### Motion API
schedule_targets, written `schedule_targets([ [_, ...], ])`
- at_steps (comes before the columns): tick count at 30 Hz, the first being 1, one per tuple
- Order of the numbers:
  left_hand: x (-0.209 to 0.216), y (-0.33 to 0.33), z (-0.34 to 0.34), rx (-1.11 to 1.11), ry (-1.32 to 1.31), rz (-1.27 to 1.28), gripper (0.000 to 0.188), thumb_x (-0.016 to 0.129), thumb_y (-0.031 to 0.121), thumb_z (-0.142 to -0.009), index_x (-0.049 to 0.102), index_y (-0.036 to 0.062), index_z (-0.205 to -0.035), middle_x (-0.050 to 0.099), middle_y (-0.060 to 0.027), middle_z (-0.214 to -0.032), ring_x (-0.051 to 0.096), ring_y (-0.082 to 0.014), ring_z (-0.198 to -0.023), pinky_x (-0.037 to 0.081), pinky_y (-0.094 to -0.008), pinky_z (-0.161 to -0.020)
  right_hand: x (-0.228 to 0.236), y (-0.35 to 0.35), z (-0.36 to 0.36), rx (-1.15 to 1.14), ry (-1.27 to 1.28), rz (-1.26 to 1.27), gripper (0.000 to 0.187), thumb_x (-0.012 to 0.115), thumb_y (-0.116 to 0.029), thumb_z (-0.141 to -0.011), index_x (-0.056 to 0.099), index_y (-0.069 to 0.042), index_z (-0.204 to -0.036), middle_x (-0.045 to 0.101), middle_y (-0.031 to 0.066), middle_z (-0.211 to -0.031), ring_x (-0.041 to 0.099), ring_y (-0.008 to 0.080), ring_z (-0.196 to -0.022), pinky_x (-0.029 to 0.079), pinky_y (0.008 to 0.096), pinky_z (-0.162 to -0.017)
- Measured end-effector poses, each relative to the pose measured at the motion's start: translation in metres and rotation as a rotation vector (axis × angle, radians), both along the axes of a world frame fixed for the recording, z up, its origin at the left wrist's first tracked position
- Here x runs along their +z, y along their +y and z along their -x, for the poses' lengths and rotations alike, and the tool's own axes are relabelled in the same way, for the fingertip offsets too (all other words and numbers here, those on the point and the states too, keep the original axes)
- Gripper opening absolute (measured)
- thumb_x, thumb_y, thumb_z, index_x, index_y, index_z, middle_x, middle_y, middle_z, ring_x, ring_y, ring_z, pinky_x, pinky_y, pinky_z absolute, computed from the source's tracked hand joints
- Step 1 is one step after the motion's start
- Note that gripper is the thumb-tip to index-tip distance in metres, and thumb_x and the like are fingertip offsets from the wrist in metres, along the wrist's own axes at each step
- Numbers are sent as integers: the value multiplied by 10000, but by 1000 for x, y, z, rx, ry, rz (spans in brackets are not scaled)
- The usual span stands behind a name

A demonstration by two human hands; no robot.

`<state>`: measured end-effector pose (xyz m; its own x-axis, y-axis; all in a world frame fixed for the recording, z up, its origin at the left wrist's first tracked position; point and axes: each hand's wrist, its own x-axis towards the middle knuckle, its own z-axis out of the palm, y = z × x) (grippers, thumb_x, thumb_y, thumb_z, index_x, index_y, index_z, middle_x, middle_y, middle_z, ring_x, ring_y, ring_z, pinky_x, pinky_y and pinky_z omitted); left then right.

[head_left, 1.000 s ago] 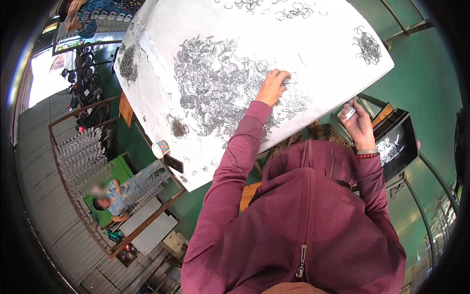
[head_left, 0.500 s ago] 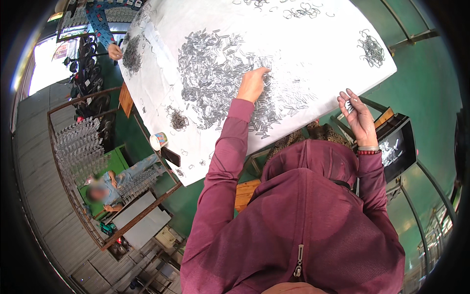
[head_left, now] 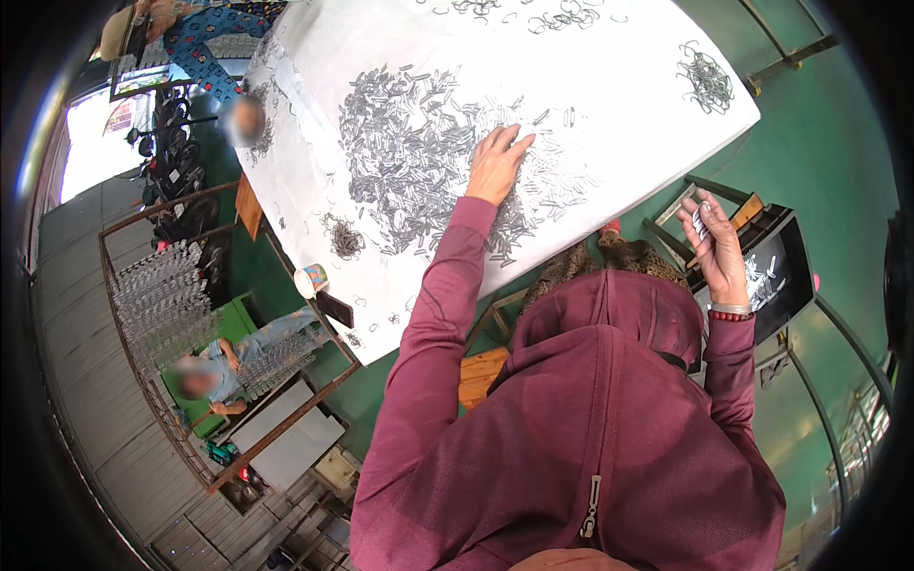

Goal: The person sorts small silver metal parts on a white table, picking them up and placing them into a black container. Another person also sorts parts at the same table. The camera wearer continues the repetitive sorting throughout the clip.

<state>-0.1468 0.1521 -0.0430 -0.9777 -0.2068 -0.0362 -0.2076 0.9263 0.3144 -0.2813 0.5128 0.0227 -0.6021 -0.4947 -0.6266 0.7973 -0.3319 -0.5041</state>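
A wide heap of small grey, slender pieces lies on the white-covered table. My left hand rests at the heap's right side, palm down, with its fingers apart and nothing seen in them. Paler, thinly scattered pieces lie just right of its fingertips. Off the table's right edge, my right hand is turned palm up, its fingers curled around a few of the small grey pieces. Beside that hand is a black open box with light-coloured slender pieces inside.
Dark curved rings lie in clumps at the right corner, the far edge and the left. A paper cup and a phone sit at the left edge. Another person's patterned sleeve reaches in at far left.
My left hand has gone from a pointing finger to spread fingers over the heap. My right hand has shifted right and nearer, closer to the black box. The person at far left leans in.
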Motion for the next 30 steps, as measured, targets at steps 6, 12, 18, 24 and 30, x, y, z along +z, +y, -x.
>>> schedule_targets([
  [6,20,20,-18,168,-59,243,379,566,251,-885,548,149,-1250,447,-94,-1353,342,-324,-1283,257,-522,-1045,7,-9,9,33,0,71,361,437,-146,-977,401,91,-1247,551,266,-1151,617,326,-1007,567,356,-847],
  [12,-14,88,9,66,-93,28,485,473,376,-932,412,185,-1374,269,-122,-1479,183,-356,-1383,193,-581,-1079,15,-17,7,62,-1,132,362,405,-186,-990,410,97,-1216,544,274,-1160,606,335,-1023,548,388,-882],
  [18,7,99,-18,50,-241,18,498,427,424,-944,330,326,-1422,128,-111,-1533,60,-352,-1414,78,-602,-1094,18,-7,5,52,-14,102,337,408,-193,-989,419,65,-1205,552,253,-1147,604,334,-1020,548,388,-872],
  [24,3,64,-32,267,-190,73,488,402,425,-951,329,324,-1423,107,-125,-1536,32,-380,-1410,23,-613,-1088,11,2,6,26,-24,116,336,416,-186,-985,412,62,-1212,544,250,-1155,598,334,-1028,540,389,-884],
  [30,4,67,58,-60,-183,21,475,370,437,-957,324,336,-1419,158,-41,-1534,60,-362,-1412,91,-628,-1086,9,16,9,-21,-35,96,331,432,-158,-975,420,68,-1217,549,249,-1155,593,326,-1033,520,391,-913],
])
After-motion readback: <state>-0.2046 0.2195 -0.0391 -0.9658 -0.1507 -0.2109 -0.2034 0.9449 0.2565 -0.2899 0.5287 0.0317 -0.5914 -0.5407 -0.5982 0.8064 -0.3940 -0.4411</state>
